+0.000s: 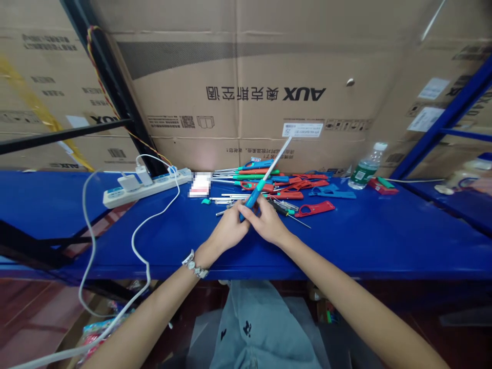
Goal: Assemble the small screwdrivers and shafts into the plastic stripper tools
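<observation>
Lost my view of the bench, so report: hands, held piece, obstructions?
Both hands, left and right, closed on blue-handled lighter. Metal tube angled up, away. Loose parts beyond hands; bottle off right.

Background: brown cardboard wall behind the bench (384, 246). Central carton (172, 92) bears dark "AUX" lettering, Chinese characters, a dark patterned band and a white label (302, 130) near its lower part. Left carton (23, 138) carries a yellow tape strip (31, 100), running diagonally. More printed cardboard at right, with white labels.

Furniture: bench top blue, smooth. Black post (111, 72) slants at left, joined by a black crossbar (65, 134); twisted red-yellow wire (100, 84) runs along the post. Blue post (442, 115) slants at right. White power strip (146, 189) lies on the blue surface at left.

Floor (26, 318): dark red, tile-like, with visible joints. Light: soft sheen on bench; faint pinkish glow low on the central carton.
</observation>
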`<state>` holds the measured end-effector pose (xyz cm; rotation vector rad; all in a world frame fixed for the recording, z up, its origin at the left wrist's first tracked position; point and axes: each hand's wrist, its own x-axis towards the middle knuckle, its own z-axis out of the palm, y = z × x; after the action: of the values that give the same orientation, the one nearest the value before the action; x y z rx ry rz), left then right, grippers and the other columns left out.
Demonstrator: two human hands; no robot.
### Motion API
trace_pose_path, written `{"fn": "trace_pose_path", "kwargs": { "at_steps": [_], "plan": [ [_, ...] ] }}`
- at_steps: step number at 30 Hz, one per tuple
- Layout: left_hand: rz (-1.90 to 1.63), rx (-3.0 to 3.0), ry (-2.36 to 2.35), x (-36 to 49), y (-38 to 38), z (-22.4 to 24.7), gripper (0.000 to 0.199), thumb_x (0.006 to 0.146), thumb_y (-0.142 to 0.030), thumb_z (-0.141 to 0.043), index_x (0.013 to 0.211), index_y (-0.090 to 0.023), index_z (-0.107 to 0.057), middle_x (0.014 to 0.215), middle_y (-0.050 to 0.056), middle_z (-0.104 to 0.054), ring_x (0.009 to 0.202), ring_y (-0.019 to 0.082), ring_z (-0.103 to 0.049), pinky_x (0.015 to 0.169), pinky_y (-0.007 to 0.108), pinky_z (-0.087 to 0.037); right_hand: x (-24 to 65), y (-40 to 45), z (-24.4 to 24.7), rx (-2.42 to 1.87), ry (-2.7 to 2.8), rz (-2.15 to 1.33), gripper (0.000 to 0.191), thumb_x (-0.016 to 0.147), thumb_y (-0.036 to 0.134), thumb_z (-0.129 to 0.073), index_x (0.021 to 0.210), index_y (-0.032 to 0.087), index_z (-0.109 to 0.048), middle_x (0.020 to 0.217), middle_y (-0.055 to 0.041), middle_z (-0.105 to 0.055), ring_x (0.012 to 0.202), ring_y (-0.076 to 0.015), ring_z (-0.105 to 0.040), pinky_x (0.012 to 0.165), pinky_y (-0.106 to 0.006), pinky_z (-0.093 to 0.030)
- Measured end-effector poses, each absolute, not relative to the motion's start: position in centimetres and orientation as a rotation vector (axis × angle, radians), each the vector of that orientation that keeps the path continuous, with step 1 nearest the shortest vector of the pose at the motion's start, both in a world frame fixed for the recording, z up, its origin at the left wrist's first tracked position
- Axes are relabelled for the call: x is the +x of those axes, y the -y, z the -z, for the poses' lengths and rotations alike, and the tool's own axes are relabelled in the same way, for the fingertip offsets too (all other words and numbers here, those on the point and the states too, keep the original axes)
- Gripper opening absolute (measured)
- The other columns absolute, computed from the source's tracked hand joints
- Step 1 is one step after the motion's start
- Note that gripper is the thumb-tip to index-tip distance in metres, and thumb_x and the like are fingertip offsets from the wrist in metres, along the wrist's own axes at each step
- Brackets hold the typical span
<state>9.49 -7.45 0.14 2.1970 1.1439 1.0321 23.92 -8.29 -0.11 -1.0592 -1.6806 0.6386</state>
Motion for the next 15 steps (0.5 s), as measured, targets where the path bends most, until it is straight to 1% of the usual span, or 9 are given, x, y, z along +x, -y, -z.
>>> {"fn": "trace_pose_path", "kwargs": {
  "at_steps": [1, 3, 5, 6, 7, 9, 11, 14, 15],
  "plan": [
    [-1.026, 2.211, -1.131, 9.6, 7.7, 0.0, 0.019, 0.086, -0.016, -0.048, 0.101, -0.018, -0.060, 0.097, 0.008, -0.074, 0.090, 0.025, -0.071, 0.078, 0.037, -0.057, 23.9, 8.5, 0.1, -1.060, 1.710, -0.609, 0.031, 0.092, 0.052, -0.062, 0.098, 0.022, -0.057, 0.098, -0.0051, -0.064, 0.088, -0.0205, -0.059, 0.083, -0.035, -0.049],
    [-0.982, 2.281, -1.136, 9.5, 8.3, 0.1, 0.021, 0.087, -0.021, -0.052, 0.106, -0.019, -0.059, 0.098, 0.008, -0.073, 0.089, 0.026, -0.071, 0.075, 0.037, -0.057, 24.1, 8.7, 0.0, -1.047, 1.743, -0.620, 0.029, 0.095, 0.050, -0.059, 0.101, 0.022, -0.056, 0.100, -0.0059, -0.065, 0.090, -0.0217, -0.061, 0.085, -0.037, -0.050],
    [-0.948, 2.418, -1.207, 8.8, 9.3, -0.1, 0.026, 0.086, -0.031, -0.060, 0.109, -0.019, -0.059, 0.100, 0.010, -0.073, 0.088, 0.028, -0.070, 0.074, 0.039, -0.055, 24.9, 8.7, -0.2, -1.035, 1.751, -0.693, 0.031, 0.096, 0.051, -0.058, 0.107, 0.023, -0.054, 0.094, -0.0044, -0.066, 0.084, -0.0214, -0.063, 0.081, -0.037, -0.051],
    [-0.968, 2.515, -1.245, 8.3, 9.7, -0.2, 0.027, 0.086, -0.037, -0.063, 0.106, -0.019, -0.059, 0.103, 0.010, -0.072, 0.090, 0.029, -0.069, 0.078, 0.042, -0.054, 25.5, 8.6, -0.3, -1.027, 1.749, -0.741, 0.033, 0.096, 0.052, -0.058, 0.111, 0.023, -0.053, 0.091, -0.0034, -0.067, 0.081, -0.0211, -0.063, 0.079, -0.037, -0.051],
    [-1.014, 2.579, -1.271, 7.6, 10.2, -0.3, 0.025, 0.088, -0.039, -0.063, 0.102, -0.019, -0.059, 0.099, 0.009, -0.072, 0.089, 0.029, -0.069, 0.082, 0.044, -0.052, 26.1, 8.6, -0.4, -1.016, 1.750, -0.786, 0.035, 0.097, 0.053, -0.058, 0.115, 0.023, -0.053, 0.089, -0.0024, -0.067, 0.079, -0.0208, -0.064, 0.077, -0.036, -0.051],
    [-1.148, 2.610, -1.264, 6.1, 10.8, -0.5, 0.017, 0.092, -0.037, -0.057, 0.096, -0.020, -0.057, 0.083, 0.004, -0.069, 0.075, 0.023, -0.065, 0.077, 0.042, -0.048, 27.4, 8.6, -0.5, -1.017, 1.799, -0.825, 0.038, 0.096, 0.054, -0.060, 0.118, 0.024, -0.054, 0.087, -0.0017, -0.067, 0.079, -0.0207, -0.064, 0.076, -0.035, -0.051],
    [-1.267, 2.634, -1.183, 5.0, 11.1, -0.7, 0.010, 0.095, -0.030, -0.053, 0.091, -0.021, -0.056, 0.081, 0.002, -0.067, 0.076, 0.021, -0.062, 0.074, 0.039, -0.046, 28.5, 8.7, -0.6, -1.072, 1.918, -0.766, 0.040, 0.094, 0.056, -0.063, 0.117, 0.023, -0.059, 0.092, -0.0029, -0.068, 0.083, -0.0213, -0.064, 0.078, -0.036, -0.050],
    [-1.370, 2.670, -1.015, 4.5, 11.0, -0.7, 0.012, 0.097, -0.022, -0.051, 0.086, -0.022, -0.054, 0.081, 0.002, -0.066, 0.079, 0.019, -0.060, 0.074, 0.036, -0.046, 29.1, 9.0, -0.7, -1.156, 2.175, -0.642, 0.043, 0.094, 0.054, -0.065, 0.124, 0.024, -0.063, 0.103, -0.0057, -0.070, 0.092, -0.0236, -0.064, 0.083, -0.037, -0.048],
    [-1.370, 2.678, -0.980, 4.6, 10.9, -0.7, 0.012, 0.097, -0.021, -0.051, 0.086, -0.022, -0.054, 0.081, 0.003, -0.066, 0.078, 0.019, -0.059, 0.074, 0.036, -0.046, 29.1, 9.0, -0.8, -1.168, 2.272, -0.589, 0.043, 0.094, 0.053, -0.066, 0.126, 0.024, -0.064, 0.104, -0.0069, -0.070, 0.093, -0.0244, -0.064, 0.084, -0.037, -0.048]
  ]
}}
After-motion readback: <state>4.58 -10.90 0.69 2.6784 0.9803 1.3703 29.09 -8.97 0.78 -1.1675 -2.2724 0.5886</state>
